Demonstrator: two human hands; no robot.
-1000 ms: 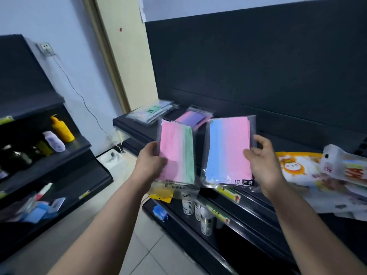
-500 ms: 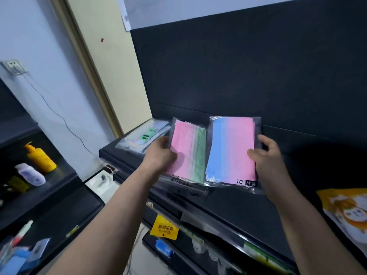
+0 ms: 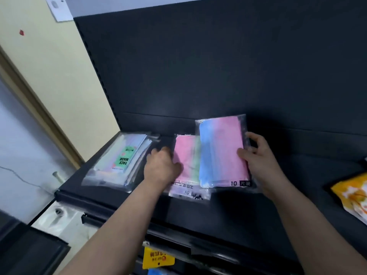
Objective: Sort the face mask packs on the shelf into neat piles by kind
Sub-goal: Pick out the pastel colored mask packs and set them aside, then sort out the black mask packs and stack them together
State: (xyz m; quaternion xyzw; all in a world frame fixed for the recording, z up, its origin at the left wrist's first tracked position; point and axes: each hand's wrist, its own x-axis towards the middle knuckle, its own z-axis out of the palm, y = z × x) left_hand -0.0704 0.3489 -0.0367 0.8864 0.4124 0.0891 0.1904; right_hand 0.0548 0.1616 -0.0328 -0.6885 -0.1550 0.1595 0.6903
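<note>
The right edge of a blue and pink pack point(image 3: 220, 153) is pinched in the grip of the right hand point(image 3: 258, 158), with the thumb on the front and the fingers curled behind. The pack is held tilted over the black shelf point(image 3: 218, 213), and its left edge overlaps a pink and green pack point(image 3: 185, 155). That pack is held at its left edge in the grip of the left hand point(image 3: 161, 168), with the thumb laid on top; the fingers are blurred. Beneath it another pack point(image 3: 188, 193) is seen, its printed near end sticking out. Just to the left, a pile of clear packs point(image 3: 121, 161) topped by a green label is stacked at the shelf's left end. Well to the right, an orange packet point(image 3: 351, 193) is laid on the same shelf. A yellow tag point(image 3: 157, 260) is hung below the front edge
</note>
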